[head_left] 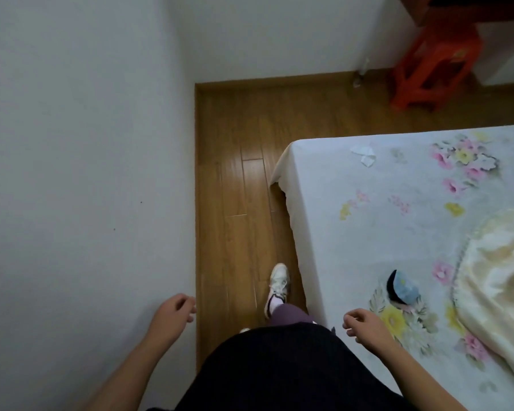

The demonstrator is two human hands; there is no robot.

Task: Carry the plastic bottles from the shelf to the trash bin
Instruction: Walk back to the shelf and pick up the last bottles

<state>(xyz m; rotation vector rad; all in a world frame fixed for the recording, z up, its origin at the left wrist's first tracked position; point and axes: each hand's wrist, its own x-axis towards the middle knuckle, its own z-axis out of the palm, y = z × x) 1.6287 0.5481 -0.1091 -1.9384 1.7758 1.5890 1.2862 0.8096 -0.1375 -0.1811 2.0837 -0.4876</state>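
No plastic bottle, shelf or trash bin shows in the head view. My left hand (172, 314) hangs in front of the white wall with its fingers loosely curled and nothing in it. My right hand (365, 324) is over the near edge of the bed, fingers also loosely curled and holding nothing. Between the hands I see my dark top, a purple trouser leg and a white shoe (278, 281) stepping forward on the wooden floor.
A narrow strip of wooden floor (238, 161) runs between the white wall (80, 149) on the left and a bed with a floral sheet (398, 209) on the right. A red plastic stool (433, 63) stands at the far right. A small blue cap (402, 289) and crumpled tissue (364, 154) lie on the bed.
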